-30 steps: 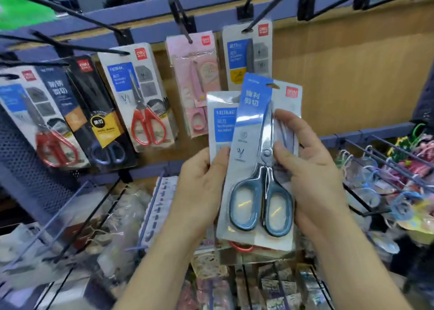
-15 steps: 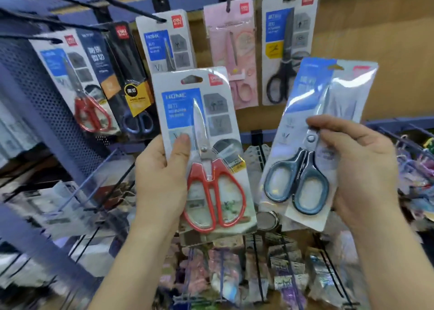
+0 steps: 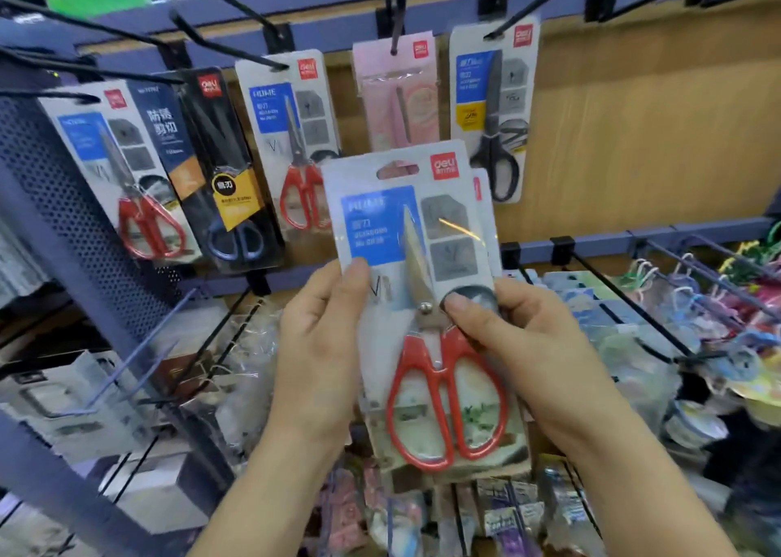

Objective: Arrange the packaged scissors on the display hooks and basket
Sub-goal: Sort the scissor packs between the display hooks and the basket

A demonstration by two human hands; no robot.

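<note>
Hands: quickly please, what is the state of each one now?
Left hand: grips the red scissors pack, thumb on its front.
Right hand: grips the same pack.

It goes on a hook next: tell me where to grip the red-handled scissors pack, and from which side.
Take the red-handled scissors pack by the flat card edges beside the handles, from below and the sides. The card stands upright, and its hang slot at the top must stay free for a hook.
</note>
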